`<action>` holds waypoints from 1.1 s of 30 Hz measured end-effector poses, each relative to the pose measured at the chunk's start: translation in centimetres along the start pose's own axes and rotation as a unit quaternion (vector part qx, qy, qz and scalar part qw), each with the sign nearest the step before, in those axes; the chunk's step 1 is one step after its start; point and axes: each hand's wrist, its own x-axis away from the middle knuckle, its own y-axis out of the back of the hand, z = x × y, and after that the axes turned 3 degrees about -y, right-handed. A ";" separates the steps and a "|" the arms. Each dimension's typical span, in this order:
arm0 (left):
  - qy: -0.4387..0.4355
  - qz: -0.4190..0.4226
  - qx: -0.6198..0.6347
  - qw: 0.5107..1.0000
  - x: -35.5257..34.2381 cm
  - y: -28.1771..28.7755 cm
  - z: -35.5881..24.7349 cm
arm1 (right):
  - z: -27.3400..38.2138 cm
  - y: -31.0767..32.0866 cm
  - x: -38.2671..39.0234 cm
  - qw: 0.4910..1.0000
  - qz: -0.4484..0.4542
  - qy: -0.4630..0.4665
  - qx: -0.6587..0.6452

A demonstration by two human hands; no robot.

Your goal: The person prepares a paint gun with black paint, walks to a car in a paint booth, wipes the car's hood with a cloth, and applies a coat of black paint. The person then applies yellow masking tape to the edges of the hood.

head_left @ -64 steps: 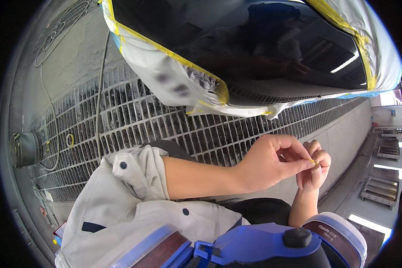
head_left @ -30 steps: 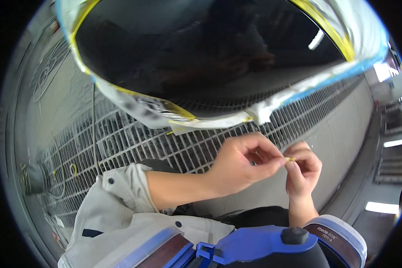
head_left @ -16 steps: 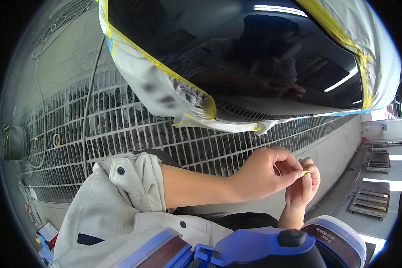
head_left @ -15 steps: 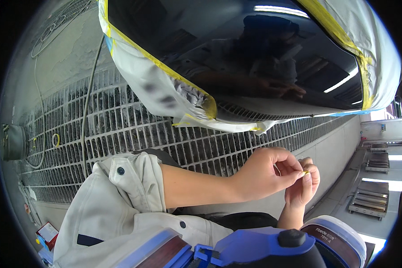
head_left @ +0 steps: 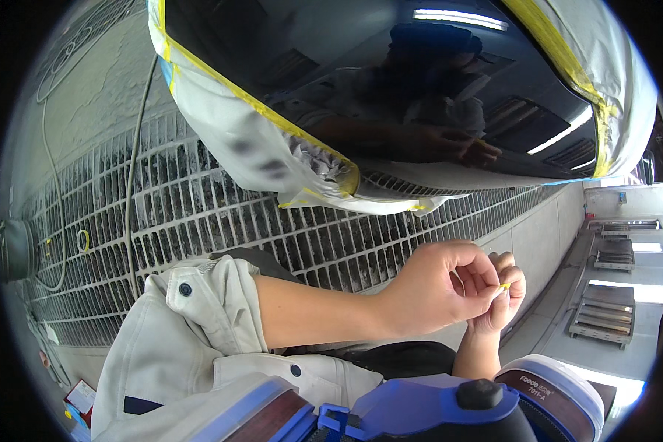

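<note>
Below the glossy black curved panel [head_left: 390, 96], both hands are brought together at lower right of the head view. Left hand [head_left: 438, 295] is curled closed, thumb and forefinger pinched on a small yellow scrap of tape [head_left: 505, 286]. Right hand [head_left: 502, 302] sits just behind and touching it, fingers bent shut on the same scrap from the other side; exact contact is partly hidden by the left hand. Scrap is held in the air between the fingertips, well apart from the panel edge above and over the pale concrete floor strip [head_left: 538, 236]. Left forearm is bare, with a rolled light grey work sleeve with dark snap buttons [head_left: 191, 324] at the elbow. Panel is masked along its lower border with white paper sheeting [head_left: 236, 140], edged by a yellow tape line [head_left: 250, 99]; a loose crumpled fold hangs at the lowest corner, near the hands but not touched. A dim reflection of a person is seen in the panel surface. Under everything, a dusty metal floor grating [head_left: 199, 221] is laid, with a thin grey hose [head_left: 131, 184] run across it at left. At the bottom edge, a blue respirator mask with a round white-and-blue filter canister [head_left: 552, 394] is seen close to the camera. At far right, grey metal trays [head_left: 604, 317] are set on the floor, well apart from the hands.
</note>
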 end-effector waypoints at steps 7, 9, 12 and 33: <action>0.038 0.001 0.012 0.999 -0.4 0.1 0.5 | 0.8 -0.3 -0.3 1.000 -0.008 0.003 -0.007; 0.007 -0.015 0.004 1.000 -0.4 -0.1 0.9 | 1.1 -0.1 -0.4 0.999 -0.007 -0.011 -0.035; -0.023 -0.006 -0.020 1.000 -0.4 0.0 1.0 | 1.4 0.5 -0.5 0.999 0.011 -0.011 -0.042; -0.051 -0.011 -0.093 0.994 -1.2 -0.1 2.3 | 1.6 1.5 -0.5 0.999 0.031 -0.027 0.018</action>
